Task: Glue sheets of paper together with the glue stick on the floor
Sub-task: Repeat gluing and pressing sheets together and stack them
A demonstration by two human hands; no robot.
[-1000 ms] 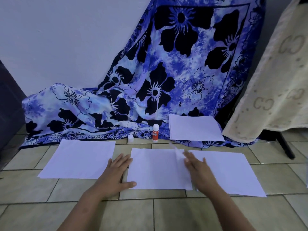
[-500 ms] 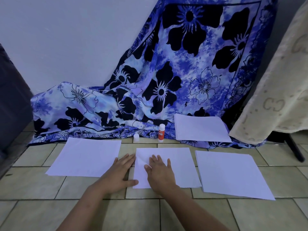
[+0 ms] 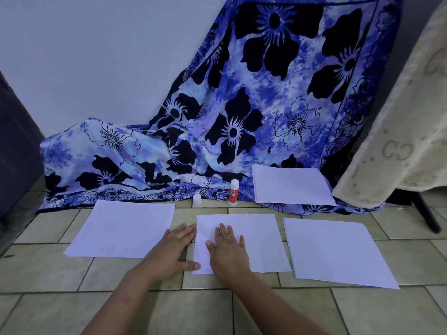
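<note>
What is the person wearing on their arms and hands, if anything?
Nothing visible: the left hand and right hand are bare, without gloves, rings or bracelets, and both forearms show no sleeves or watch up to the frame's edge.

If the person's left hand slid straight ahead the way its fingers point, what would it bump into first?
The middle sheet. The left hand lies flat on the floor with its fingers angled toward that sheet's left edge, almost at it, so it would likely run onto the paper at once.
</note>
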